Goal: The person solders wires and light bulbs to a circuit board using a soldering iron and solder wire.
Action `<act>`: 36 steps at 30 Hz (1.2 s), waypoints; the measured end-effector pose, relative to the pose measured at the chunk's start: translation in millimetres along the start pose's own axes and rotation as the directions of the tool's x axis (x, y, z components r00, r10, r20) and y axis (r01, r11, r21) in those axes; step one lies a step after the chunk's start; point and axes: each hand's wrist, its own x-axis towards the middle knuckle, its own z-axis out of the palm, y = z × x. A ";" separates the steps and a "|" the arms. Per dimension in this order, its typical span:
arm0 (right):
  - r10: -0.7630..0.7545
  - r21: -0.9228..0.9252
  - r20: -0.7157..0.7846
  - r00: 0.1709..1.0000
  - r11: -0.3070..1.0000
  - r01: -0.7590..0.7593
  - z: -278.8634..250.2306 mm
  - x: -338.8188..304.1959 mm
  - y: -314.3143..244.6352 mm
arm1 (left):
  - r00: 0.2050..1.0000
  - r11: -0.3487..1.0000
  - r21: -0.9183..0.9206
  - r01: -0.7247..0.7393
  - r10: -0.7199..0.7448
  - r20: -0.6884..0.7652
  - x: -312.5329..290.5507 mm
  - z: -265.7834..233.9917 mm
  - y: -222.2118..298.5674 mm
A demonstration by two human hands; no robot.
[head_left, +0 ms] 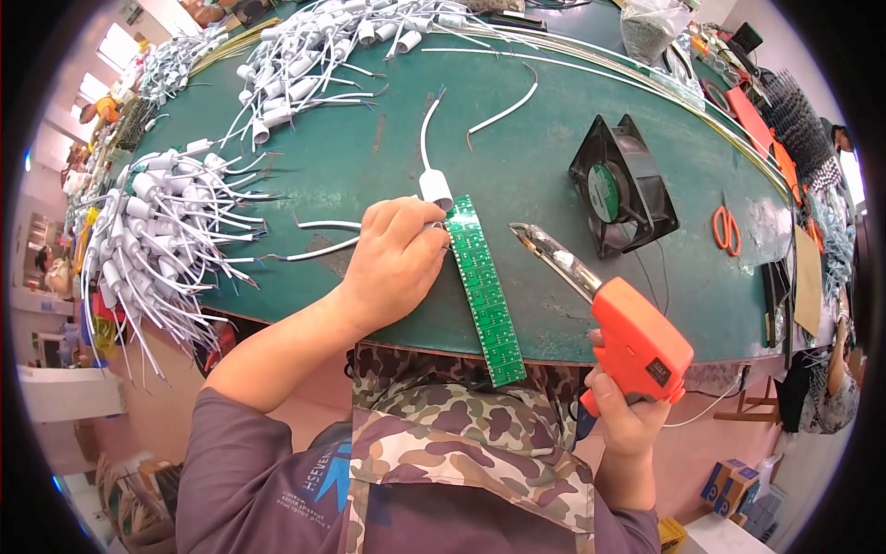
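My right hand is wrapped round the grip of a red soldering gun. Its metal tip points up and left, apart from the board. A long green circuit board strip lies on the table, its near end jutting over the front edge. At its far end my left hand is closed in a pinch; what the fingertips hold is hidden. Touching or just beyond those fingertips is a white cylindrical cap with a white cable running away from it. Two more white cable ends show left of this hand.
White capped cables are heaped at left and far left of centre. A black fan stands right, with orange-handled scissors beyond. One loose white cable lies on the green table. Other people are at the edges.
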 end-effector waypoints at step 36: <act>-0.016 -0.189 0.206 0.979 0.980 0.056 19.2 27.0 15.8 | 0.999 0.994 0.102 0.035 -0.034 -0.010 -4.2 8.0 -1.8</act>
